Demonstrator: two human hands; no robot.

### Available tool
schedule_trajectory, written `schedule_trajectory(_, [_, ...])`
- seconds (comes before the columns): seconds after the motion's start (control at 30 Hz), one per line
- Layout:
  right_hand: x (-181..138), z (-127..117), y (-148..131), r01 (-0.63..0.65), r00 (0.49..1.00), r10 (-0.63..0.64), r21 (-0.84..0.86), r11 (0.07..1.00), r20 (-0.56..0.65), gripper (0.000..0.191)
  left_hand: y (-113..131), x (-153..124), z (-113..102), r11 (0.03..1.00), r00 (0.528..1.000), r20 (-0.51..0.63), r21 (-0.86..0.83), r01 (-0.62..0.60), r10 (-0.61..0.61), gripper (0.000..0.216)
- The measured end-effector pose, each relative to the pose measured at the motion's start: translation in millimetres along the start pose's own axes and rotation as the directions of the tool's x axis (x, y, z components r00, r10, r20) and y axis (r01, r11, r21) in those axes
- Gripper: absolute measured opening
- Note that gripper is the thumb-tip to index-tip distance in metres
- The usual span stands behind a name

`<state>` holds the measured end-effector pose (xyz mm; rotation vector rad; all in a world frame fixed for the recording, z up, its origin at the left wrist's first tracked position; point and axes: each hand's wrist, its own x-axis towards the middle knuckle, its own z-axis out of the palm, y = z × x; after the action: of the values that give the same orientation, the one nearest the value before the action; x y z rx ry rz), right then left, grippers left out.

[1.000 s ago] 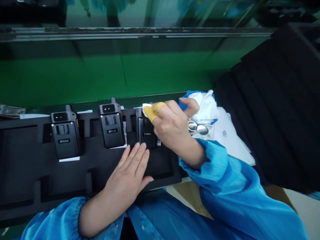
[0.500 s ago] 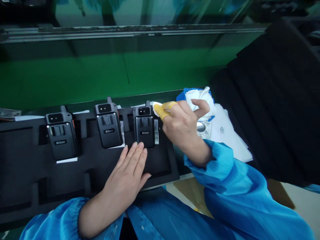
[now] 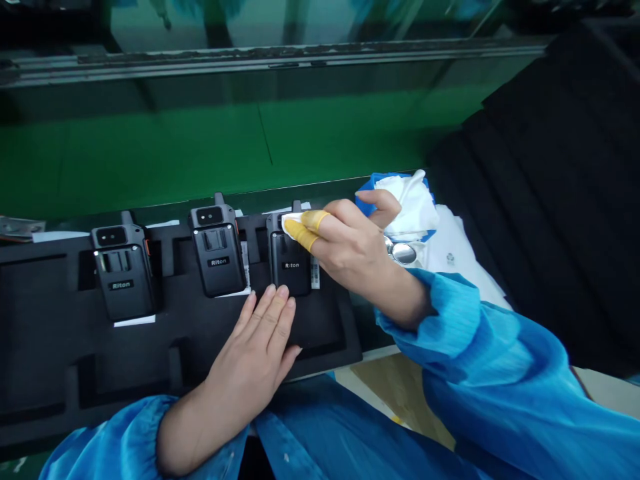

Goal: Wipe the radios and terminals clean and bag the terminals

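Observation:
Three black handheld radios marked "Riton" lie back side up in a row on a black foam tray [image 3: 320, 333]: a left radio [image 3: 125, 300], a middle radio [image 3: 220, 277] and a right radio [image 3: 290, 280]. My right hand [image 3: 353, 247], with yellow covers on two fingers, pinches a white wiping cloth [image 3: 291, 223] against the top of the right radio, over its camera window. My left hand [image 3: 255, 347] lies flat and open, fingertips at the lower edge of that same radio.
A blue box [image 3: 367, 203] of folded white cloths [image 3: 407, 207] stands right of the tray, with a round silvery lidded container [image 3: 404, 253] before it. White sheets [image 3: 465, 253] lie beside them. Black foam sheets [image 3: 560, 200] are stacked at right. A green panel [image 3: 200, 147] rises behind.
My right hand has moved left with the cloth, from beside the right radio's top corner onto its camera window. My left hand has stayed in place.

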<state>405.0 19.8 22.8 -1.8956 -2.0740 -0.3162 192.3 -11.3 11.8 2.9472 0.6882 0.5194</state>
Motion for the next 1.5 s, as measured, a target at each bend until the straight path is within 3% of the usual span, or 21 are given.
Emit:
schedule_trajectory(0.1, [-6.0,0.7,4.7,0.086,0.996,-0.086,-0.005,0.996,0.007,0.036,0.9,-0.8,0.5,1.0,1.0,0.007,-0.023,0.015,-0.015,0.042])
schedule_trajectory(0.27, [-13.4,1.2,14.8,0.016,1.0,-0.014,-0.072,0.997,0.019,0.034,0.1,-0.9,0.7,1.0,1.0,0.015,-0.015,0.005,-0.004,0.042])
schedule_trajectory(0.4, [-13.3,-0.8,24.4,-0.009,0.983,-0.016,-0.133,0.991,-0.185,0.034,-1.3,0.3,1.0,1.0,1.0,-0.001,0.002,-0.012,0.012,0.039])
schedule_trajectory(0.5, [-4.4,-4.1,12.2,-0.015,0.955,-0.033,-0.158,0.987,-0.294,0.03,-1.8,0.8,0.6,0.999,1.0,-0.002,0.016,-0.028,0.028,0.039])
schedule_trajectory(0.67, [11.5,-3.1,-16.2,0.118,0.966,-0.163,-0.221,0.968,-0.199,0.029,-1.0,0.8,-0.1,0.999,1.0,-0.003,0.03,-0.018,0.018,0.039])
schedule_trajectory(0.77, [8.4,0.3,-15.4,0.105,0.948,-0.182,-0.286,0.952,-0.259,0.032,-0.5,0.2,0.5,1.0,1.0,0.004,0.023,-0.017,0.016,0.041])
schedule_trajectory(0.87, [-2.2,2.2,-11.5,0.045,0.93,-0.148,-0.294,0.955,-0.337,0.035,-0.4,-0.5,0.9,1.0,1.0,0.022,-0.001,-0.009,0.009,0.048])
schedule_trajectory(1.03, [-16.6,2.7,-12.9,-0.004,0.944,-0.091,-0.286,0.958,-0.317,0.035,-0.6,-1.3,0.6,1.0,0.999,0.034,-0.027,-0.001,0.002,0.064])
schedule_trajectory(1.2, [-20.0,4.0,1.3,-0.083,0.962,-0.006,-0.314,0.946,-0.272,0.033,0.0,-2.8,2.1,0.999,1.0,0.02,-0.051,0.016,-0.015,0.065])
schedule_trajectory(1.3, [-16.4,1.7,8.1,-0.143,0.943,0.05,-0.264,0.954,-0.33,0.03,-0.2,-3.1,2.6,0.999,1.0,0.016,-0.046,0.013,-0.012,0.059])
schedule_trajectory(1.4, [-9.4,1.4,4.0,-0.124,0.924,0.035,-0.211,0.97,-0.38,0.028,-1.0,-2.9,1.7,0.999,1.0,0.025,-0.037,0.003,-0.002,0.054])
schedule_trajectory(1.5, [-5.4,6.2,-2.1,-0.061,0.947,0.002,-0.171,0.983,-0.322,0.028,-1.5,-2.7,0.3,0.999,0.999,0.049,-0.043,0.008,-0.006,0.054])
